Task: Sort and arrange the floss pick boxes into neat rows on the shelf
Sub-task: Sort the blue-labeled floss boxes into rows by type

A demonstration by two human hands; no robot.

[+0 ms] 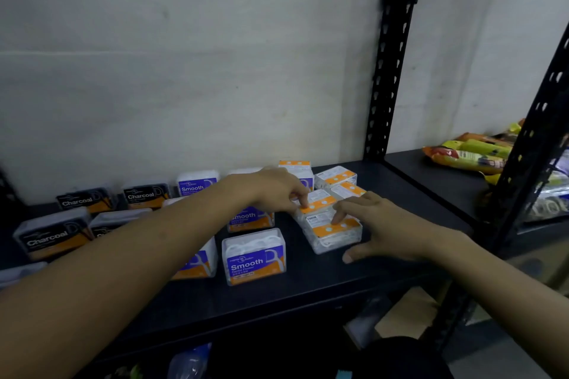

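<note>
Reaching forward, left hand (277, 191) fingers bent, right hand (391, 229) splayed

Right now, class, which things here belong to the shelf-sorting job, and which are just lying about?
Job: Charcoal boxes, Smooth boxes, flat boxes touched by left hand and right hand, shelf.
Lying about: snack packets, cardboard below.

Dark shelf (323, 286) — floss boxes (254, 257) standing.

bare left hand (275, 191), right hand (388, 229)
</note>
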